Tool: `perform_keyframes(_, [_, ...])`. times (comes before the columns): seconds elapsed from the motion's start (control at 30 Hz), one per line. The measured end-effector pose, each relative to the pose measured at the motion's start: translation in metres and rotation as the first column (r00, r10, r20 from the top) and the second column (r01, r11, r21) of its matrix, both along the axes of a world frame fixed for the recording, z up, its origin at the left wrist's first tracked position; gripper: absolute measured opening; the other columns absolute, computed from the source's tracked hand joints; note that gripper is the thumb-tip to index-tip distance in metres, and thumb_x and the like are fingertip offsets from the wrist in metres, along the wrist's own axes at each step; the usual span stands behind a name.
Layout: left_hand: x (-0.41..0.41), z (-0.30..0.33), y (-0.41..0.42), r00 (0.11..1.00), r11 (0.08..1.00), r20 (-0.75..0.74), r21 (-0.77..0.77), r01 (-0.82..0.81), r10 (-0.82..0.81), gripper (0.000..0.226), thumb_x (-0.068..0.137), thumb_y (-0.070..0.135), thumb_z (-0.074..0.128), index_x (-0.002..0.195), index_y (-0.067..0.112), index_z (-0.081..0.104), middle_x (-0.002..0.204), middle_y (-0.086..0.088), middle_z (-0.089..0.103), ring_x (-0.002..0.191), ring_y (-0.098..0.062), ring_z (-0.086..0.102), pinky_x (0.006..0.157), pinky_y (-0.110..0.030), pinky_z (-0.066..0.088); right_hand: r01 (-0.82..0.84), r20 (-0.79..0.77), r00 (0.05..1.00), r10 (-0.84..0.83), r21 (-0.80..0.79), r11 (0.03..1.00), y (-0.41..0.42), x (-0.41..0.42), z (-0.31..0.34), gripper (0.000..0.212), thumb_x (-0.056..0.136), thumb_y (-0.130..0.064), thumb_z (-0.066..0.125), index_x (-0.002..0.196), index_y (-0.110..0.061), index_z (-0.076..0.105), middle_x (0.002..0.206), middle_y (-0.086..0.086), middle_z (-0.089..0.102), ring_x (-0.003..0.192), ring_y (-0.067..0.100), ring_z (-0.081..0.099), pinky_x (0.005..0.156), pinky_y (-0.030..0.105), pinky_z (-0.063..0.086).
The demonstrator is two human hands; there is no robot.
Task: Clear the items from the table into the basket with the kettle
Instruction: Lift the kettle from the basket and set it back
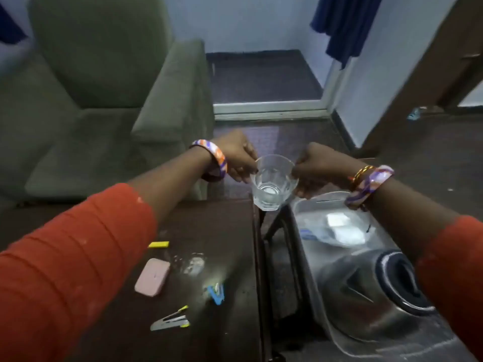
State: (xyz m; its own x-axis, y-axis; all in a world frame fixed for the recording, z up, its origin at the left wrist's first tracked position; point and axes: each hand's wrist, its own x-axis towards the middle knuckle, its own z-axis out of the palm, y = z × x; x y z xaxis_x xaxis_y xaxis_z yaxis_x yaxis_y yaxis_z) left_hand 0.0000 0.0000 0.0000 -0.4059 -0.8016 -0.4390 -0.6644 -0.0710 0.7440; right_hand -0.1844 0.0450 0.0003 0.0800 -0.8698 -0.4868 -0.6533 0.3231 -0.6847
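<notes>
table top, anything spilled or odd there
Yes: a wet-looking smear or puddle glints on the dark table beside the pink case, with no item over it. It could be spilled liquid or clear wrapping; blur hides which. The glass held in both hands looks intact.

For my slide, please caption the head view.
Both hands hold a clear glass between table and basket.

Grey-green fabric armchair (99,100) at left; pale blue walls (245,22), dark carpet floor (264,77), navy curtain (345,24) top right.
</notes>
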Motion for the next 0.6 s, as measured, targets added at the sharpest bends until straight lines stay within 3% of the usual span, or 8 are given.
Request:
perform_keyframes(0.1, [0.063, -0.026, 0.001, 0.996, 0.998, 0.058, -0.004, -0.066, 0.066, 0.016, 0.081, -0.006, 0.059, 0.094, -0.011, 0.065, 0.035, 0.004, 0.061, 0.035, -0.004, 0.06, 0.042, -0.018, 0.052, -0.069, -0.021, 0.997, 0.07, 0.05, 0.996, -0.01, 0.064, -0.027, 0.016, 0.081, 0.008, 0.044, 0.074, 0.015, 0.057, 0.031, 0.005, 0.059, 0.03, 0.014, 0.059, 0.04, 0.026, 0.054])
perform_keyframes(0.23, [0.132, -0.087, 0.014, 0.97, 0.981, 0.144, -0.007, -0.195, 0.194, 0.016, 0.079, -0.004, 0.06, 0.091, -0.008, 0.069, 0.032, 0.007, 0.057, 0.036, -0.005, 0.058, 0.042, -0.018, 0.052, -0.11, -0.043, 0.992, 0.117, 0.124, 0.986, -0.019, 0.139, -0.092, 0.024, 0.078, 0.009, 0.042, 0.058, 0.008, 0.056, 0.026, 0.001, 0.054, 0.025, 0.009, 0.055, 0.035, 0.021, 0.049])
perform_keyframes(0.3, [0.154, -0.121, 0.021, 0.952, 0.974, 0.205, -0.011, -0.228, 0.225, 0.018, 0.077, 0.001, 0.06, 0.09, -0.001, 0.073, 0.042, 0.004, 0.061, 0.044, -0.012, 0.059, 0.047, -0.019, 0.053, -0.116, -0.087, 0.988, 0.131, 0.158, 0.981, -0.02, 0.167, -0.126, 0.027, 0.078, 0.007, 0.042, 0.055, 0.004, 0.057, 0.023, -0.002, 0.051, 0.023, 0.006, 0.052, 0.034, 0.017, 0.047])
perform_keyframes(0.37, [0.169, -0.153, 0.029, 0.935, 0.965, 0.25, -0.004, -0.26, 0.253, 0.018, 0.076, 0.005, 0.063, 0.089, 0.005, 0.075, 0.059, -0.01, 0.069, 0.053, -0.019, 0.062, 0.056, -0.023, 0.055, -0.093, -0.13, 0.985, 0.117, 0.177, 0.98, -0.018, 0.188, -0.159, 0.027, 0.078, 0.006, 0.043, 0.054, 0.0, 0.056, 0.022, -0.002, 0.05, 0.023, 0.005, 0.053, 0.035, 0.016, 0.047])
perform_keyframes(0.43, [0.178, -0.183, 0.036, 0.921, 0.958, 0.274, 0.0, -0.288, 0.277, 0.018, 0.074, 0.008, 0.066, 0.09, 0.009, 0.076, 0.082, -0.018, 0.075, 0.073, -0.024, 0.07, 0.068, -0.026, 0.055, -0.06, -0.158, 0.984, 0.087, 0.168, 0.984, -0.015, 0.203, -0.189, 0.03, 0.078, 0.005, 0.046, 0.05, -0.005, 0.05, 0.038, 0.008, 0.064, 0.042, 0.013, 0.067, 0.042, 0.019, 0.05])
perform_keyframes(0.47, [0.182, -0.196, 0.039, 0.914, 0.954, 0.285, -0.004, -0.299, 0.288, 0.018, 0.075, 0.009, 0.066, 0.09, 0.01, 0.076, 0.088, -0.018, 0.076, 0.082, -0.026, 0.071, 0.071, -0.024, 0.053, -0.057, -0.173, 0.981, 0.085, 0.162, 0.985, -0.014, 0.209, -0.203, 0.028, 0.078, 0.004, 0.047, 0.052, -0.004, 0.051, 0.059, 0.019, 0.072, 0.063, 0.024, 0.073, 0.052, 0.024, 0.054])
perform_keyframes(0.53, [0.188, -0.218, 0.043, 0.905, 0.953, 0.31, -0.007, -0.304, 0.291, 0.018, 0.076, 0.009, 0.064, 0.09, 0.01, 0.076, 0.093, -0.018, 0.075, 0.09, -0.029, 0.07, 0.073, -0.024, 0.051, -0.044, -0.172, 0.982, 0.074, 0.168, 0.985, -0.011, 0.221, -0.225, 0.017, 0.079, 0.002, 0.048, 0.072, 0.007, 0.062, 0.093, 0.033, 0.07, 0.09, 0.041, 0.069, 0.076, 0.041, 0.059])
perform_keyframes(0.6, [0.192, -0.236, 0.046, 0.901, 0.955, 0.332, -0.001, -0.297, 0.28, 0.02, 0.078, 0.006, 0.06, 0.09, 0.008, 0.075, 0.093, -0.02, 0.074, 0.092, -0.031, 0.068, 0.075, -0.029, 0.053, -0.034, -0.191, 0.979, 0.072, 0.198, 0.98, -0.006, 0.228, -0.24, 0.022, 0.08, 0.002, 0.048, 0.092, 0.013, 0.063, 0.1, 0.034, 0.067, 0.094, 0.043, 0.067, 0.083, 0.049, 0.056])
